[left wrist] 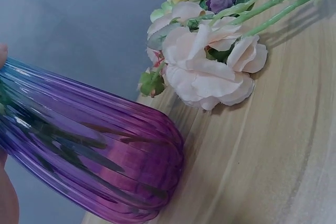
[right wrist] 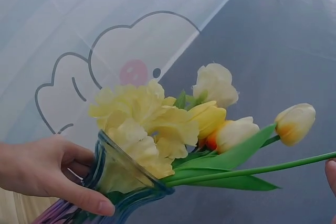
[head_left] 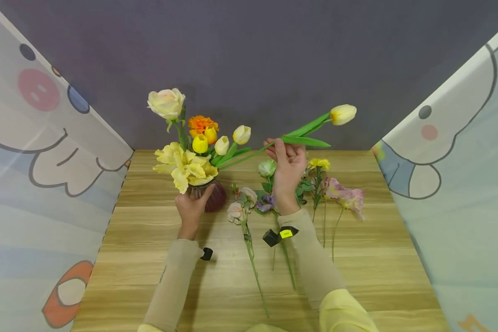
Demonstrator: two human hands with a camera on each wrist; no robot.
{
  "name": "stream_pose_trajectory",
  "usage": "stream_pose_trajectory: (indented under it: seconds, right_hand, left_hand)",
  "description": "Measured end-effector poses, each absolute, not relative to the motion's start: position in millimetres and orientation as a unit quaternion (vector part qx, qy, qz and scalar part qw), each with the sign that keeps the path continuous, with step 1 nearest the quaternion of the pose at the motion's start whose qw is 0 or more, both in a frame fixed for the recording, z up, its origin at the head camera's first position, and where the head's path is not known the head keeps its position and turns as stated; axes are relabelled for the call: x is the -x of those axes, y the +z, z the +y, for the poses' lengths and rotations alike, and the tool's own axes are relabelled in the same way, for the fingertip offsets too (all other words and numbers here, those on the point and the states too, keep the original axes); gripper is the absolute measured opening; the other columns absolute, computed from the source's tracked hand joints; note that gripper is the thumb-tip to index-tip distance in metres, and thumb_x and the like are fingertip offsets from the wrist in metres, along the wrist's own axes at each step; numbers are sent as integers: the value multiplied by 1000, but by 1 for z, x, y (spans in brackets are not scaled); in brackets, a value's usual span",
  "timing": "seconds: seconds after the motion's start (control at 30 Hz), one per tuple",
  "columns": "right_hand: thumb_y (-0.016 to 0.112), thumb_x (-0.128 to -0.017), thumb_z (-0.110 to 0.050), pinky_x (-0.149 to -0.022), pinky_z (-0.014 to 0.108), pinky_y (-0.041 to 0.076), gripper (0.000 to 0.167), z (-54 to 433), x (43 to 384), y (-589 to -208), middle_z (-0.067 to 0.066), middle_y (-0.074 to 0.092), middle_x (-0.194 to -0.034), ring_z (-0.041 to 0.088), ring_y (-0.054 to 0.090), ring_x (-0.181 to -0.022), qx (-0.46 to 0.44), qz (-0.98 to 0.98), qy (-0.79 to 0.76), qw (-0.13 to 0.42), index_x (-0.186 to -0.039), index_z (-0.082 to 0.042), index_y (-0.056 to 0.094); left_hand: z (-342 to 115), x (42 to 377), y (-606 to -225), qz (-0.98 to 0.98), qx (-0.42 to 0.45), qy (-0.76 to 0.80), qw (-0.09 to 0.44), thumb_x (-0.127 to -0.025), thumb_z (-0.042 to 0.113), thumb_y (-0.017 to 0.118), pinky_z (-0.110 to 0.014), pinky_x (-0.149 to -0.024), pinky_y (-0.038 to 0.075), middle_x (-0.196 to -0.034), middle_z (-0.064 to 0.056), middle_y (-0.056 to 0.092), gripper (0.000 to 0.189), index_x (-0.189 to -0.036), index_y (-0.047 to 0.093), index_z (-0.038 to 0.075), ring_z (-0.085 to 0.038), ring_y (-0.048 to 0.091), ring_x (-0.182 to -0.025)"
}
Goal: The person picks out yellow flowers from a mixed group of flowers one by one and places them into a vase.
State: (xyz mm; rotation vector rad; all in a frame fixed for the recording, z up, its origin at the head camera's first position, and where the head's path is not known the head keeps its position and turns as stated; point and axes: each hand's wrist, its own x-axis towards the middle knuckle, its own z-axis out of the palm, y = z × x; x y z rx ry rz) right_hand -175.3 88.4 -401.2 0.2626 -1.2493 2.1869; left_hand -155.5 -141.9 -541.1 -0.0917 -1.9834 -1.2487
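Note:
My left hand (head_left: 190, 210) grips the neck of a ribbed glass vase (left wrist: 113, 145), blue at the rim and purple-pink below, which stands tilted on the table. It holds a cream rose (head_left: 166, 103), an orange ruffled flower (head_left: 202, 123), large yellow blooms (head_left: 184, 167) and several yellow and cream tulips (head_left: 222, 145). To its right, my right hand (head_left: 289, 173) pinches the stem of another cream tulip (head_left: 343, 115). That stem (right wrist: 247, 171) slants down to the vase mouth, its lower end hidden among the flowers. Dark stem ends show through the glass.
Pale pink roses (left wrist: 205, 72) lie on the wooden table (head_left: 149, 276) right of the vase. Beyond them are a pale green flower (head_left: 267, 168), a purple flower (head_left: 266, 203), a yellow flower (head_left: 319, 163) and pink-lilac blooms (head_left: 344, 193). Cartoon-printed panels (head_left: 460, 230) flank the table.

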Motion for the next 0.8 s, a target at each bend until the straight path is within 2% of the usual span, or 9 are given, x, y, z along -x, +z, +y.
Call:
stream_pose_trajectory:
  seconds: [0.47,0.7,0.8]
  right_hand:
    - [56,-104,0,-83,36,62,12,83,177,-395,12,75,-99,23,75,-90,-122,-491,804,312,-116,1,58]
    - [60,-102,1,-83,35,61,9,68,174,-403,5,74,-97,17,73,-88,-108,-531,797,267,-110,-3,60]
    - [63,-101,0,-84,35,61,9,57,173,-412,11,74,-96,20,72,-87,-107,-579,771,244,-110,2,63]
  left_hand:
    - [-140,157,-542,-766,29,-510,390,-66,2,97,-55,-91,57,-116,-21,74,62,-122,70,-3,-38,70,-111]
    - [-140,157,-544,-769,22,-505,392,-67,4,97,-54,-89,58,-117,-20,74,62,-123,70,-2,-36,71,-111]
    - [-140,157,-546,-769,24,-504,392,-69,5,96,-55,-89,58,-117,-19,74,62,-124,70,-2,-36,71,-110]
